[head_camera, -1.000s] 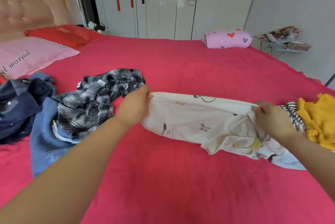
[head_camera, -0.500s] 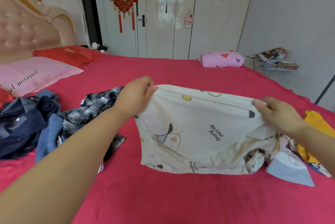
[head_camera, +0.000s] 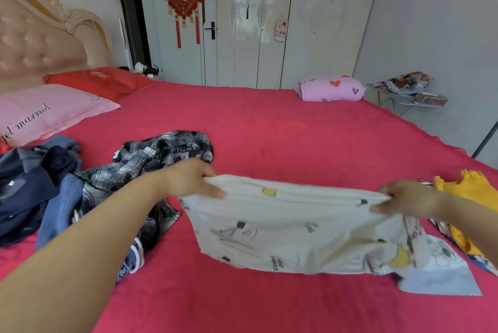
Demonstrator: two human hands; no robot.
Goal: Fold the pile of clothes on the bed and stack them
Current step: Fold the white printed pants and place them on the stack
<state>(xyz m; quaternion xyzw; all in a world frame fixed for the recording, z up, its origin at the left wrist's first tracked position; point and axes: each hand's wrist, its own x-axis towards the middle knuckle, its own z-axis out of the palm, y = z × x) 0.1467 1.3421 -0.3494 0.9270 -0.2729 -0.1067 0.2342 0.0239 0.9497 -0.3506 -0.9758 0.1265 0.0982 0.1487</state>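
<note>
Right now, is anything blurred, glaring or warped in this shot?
Head view: the white printed garment is motion-smeared, its lettering unreadable; head view again, glare streaks the glossy wardrobe doors; the wide-angle lens bows the headboard at the left edge.

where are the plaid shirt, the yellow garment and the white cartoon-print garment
plaid shirt [head_camera: 161, 154]: head view, on its crumpled upper folds, left of centre.
yellow garment [head_camera: 470, 187]: head view, on its upper part at the right.
white cartoon-print garment [head_camera: 296, 222]: head view, on its plain middle below the held edge.

Bare left hand [head_camera: 190, 180], bare right hand [head_camera: 408, 199], both forearms [head_camera: 80, 241] uncovered to the frame edge
</note>
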